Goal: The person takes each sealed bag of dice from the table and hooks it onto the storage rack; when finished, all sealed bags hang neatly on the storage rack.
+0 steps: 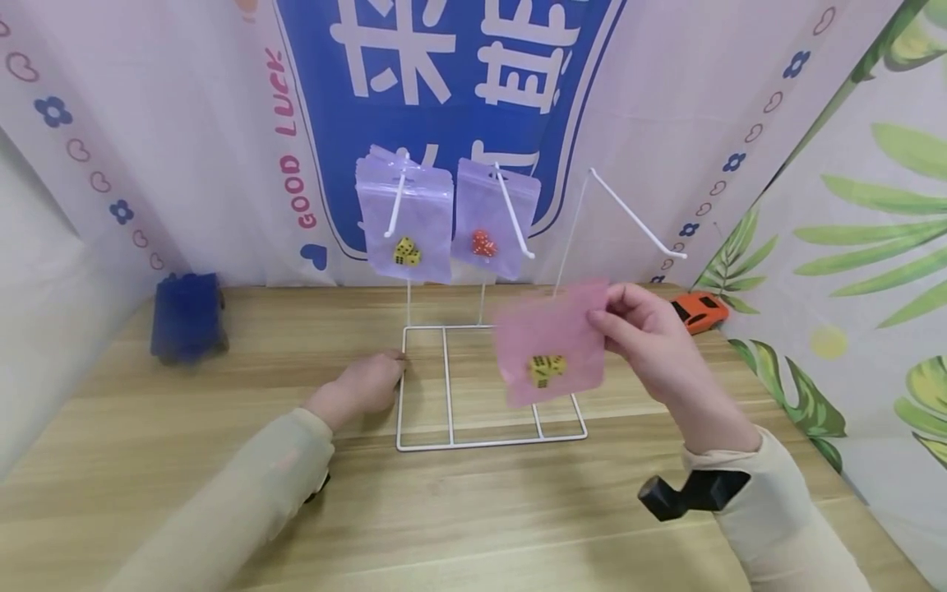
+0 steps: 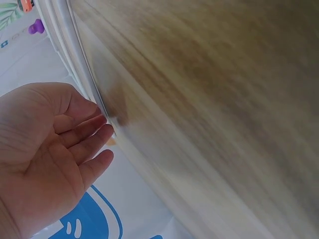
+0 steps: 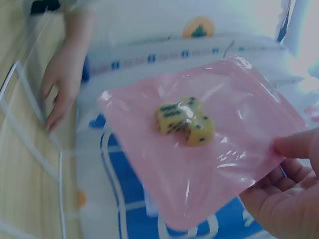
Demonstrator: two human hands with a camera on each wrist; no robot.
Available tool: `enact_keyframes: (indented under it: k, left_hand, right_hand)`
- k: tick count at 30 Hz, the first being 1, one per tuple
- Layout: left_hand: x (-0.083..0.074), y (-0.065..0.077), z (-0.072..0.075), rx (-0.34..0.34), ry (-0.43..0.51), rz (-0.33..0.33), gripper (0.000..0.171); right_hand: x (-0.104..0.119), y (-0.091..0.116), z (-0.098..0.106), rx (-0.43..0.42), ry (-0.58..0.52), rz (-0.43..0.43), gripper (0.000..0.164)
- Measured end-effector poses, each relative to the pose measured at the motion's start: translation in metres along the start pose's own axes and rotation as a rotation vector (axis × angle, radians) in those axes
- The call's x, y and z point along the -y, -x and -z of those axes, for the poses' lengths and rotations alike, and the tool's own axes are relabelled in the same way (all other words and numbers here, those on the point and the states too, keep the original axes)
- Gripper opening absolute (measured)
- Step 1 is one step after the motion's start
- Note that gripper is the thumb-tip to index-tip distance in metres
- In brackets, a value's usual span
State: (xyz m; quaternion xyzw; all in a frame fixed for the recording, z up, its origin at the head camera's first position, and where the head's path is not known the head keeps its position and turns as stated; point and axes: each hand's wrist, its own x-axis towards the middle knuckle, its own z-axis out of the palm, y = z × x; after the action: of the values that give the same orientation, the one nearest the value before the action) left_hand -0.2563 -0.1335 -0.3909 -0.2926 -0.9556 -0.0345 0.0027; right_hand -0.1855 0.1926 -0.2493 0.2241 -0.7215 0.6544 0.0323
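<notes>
My right hand (image 1: 651,337) pinches a pink zip bag (image 1: 510,333) by its side edge, above the right part of a white wire display rack (image 1: 491,445). Yellow dice (image 3: 187,122) with black dots show through the bag in the right wrist view. At the left side of the rack's base, my left hand (image 1: 366,382) holds the wire between thumb and fingertips. Two rack hooks carry purple zip bags: those on the left hook (image 1: 377,218) show yellow dice, and the bag on the middle hook (image 1: 469,197) shows red dice. Nothing hangs from the right hook (image 1: 636,212).
A blurred dark blue object (image 1: 188,316) is at the left back of the wooden table (image 1: 444,518). An orange toy car (image 1: 699,311) sits at the right back, behind my right hand. Printed cloth (image 1: 222,164) hangs behind the rack.
</notes>
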Motion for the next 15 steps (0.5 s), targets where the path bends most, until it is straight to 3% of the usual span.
enact_keyframes:
  k: [6, 15]
  left_hand:
    - [-0.001, 0.001, 0.001, 0.011, 0.003, 0.002, 0.033]
    - [0.000, 0.001, 0.001, 0.015, 0.009, 0.009, 0.031]
  right_hand:
    - [0.018, -0.013, -0.025, -0.072, -0.198, 0.008, 0.018]
    - [0.009, -0.026, -0.028, -0.119, -0.167, -0.061, 0.019]
